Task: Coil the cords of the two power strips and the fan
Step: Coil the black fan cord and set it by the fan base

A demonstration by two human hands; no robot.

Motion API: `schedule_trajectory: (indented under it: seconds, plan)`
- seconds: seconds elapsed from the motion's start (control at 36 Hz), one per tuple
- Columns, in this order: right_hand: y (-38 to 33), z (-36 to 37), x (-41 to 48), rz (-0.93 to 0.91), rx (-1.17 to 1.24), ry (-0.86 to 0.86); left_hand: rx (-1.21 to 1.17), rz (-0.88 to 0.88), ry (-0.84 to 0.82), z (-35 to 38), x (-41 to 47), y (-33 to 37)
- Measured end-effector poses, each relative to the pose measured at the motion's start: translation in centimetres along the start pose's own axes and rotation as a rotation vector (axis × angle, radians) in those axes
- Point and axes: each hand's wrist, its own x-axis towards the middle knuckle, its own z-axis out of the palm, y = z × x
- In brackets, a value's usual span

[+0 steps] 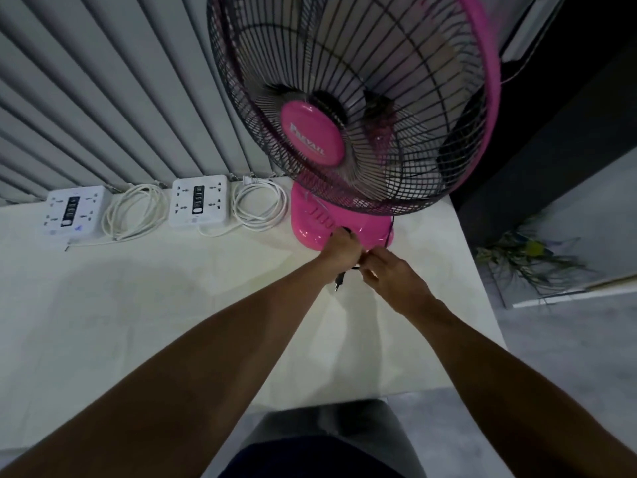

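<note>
A pink fan (312, 138) with a black wire cage stands on its pink base (310, 222) at the table's back right. My left hand (341, 251) and my right hand (391, 276) meet just in front of the base, both closed on the fan's thin black cord (388, 232). The black plug (337, 282) dangles below my left hand. Two white power strips (77, 210) (200, 200) lie along the back edge. A coiled white cord (132, 212) lies right of the first strip, another coil (260, 207) right of the second.
The white table (155, 305) ends at a right edge near the fan. Grey vertical blinds (103, 98) hang behind. A plant (527, 253) stands on the floor to the right, beside a dark wall.
</note>
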Motion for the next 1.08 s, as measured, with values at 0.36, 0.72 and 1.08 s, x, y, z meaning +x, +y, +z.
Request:
schedule_trajectory:
  seconds: [0.36, 0.72, 1.08]
  plan:
    - [6.6, -0.8, -2.8, 0.124, 0.340, 0.178, 0.048, -0.051, -0.140, 5.8, 1.7, 4.2]
    - [11.4, -2.1, -2.5, 0.272, 0.665, -0.084, -0.023, -0.096, -0.014, 7.7, 2.1, 3.5]
    - [12.7, -1.5, -0.4, 0.128, 0.673, -0.100, -0.054, -0.122, -0.052, 7.5, 4.1, 4.0]
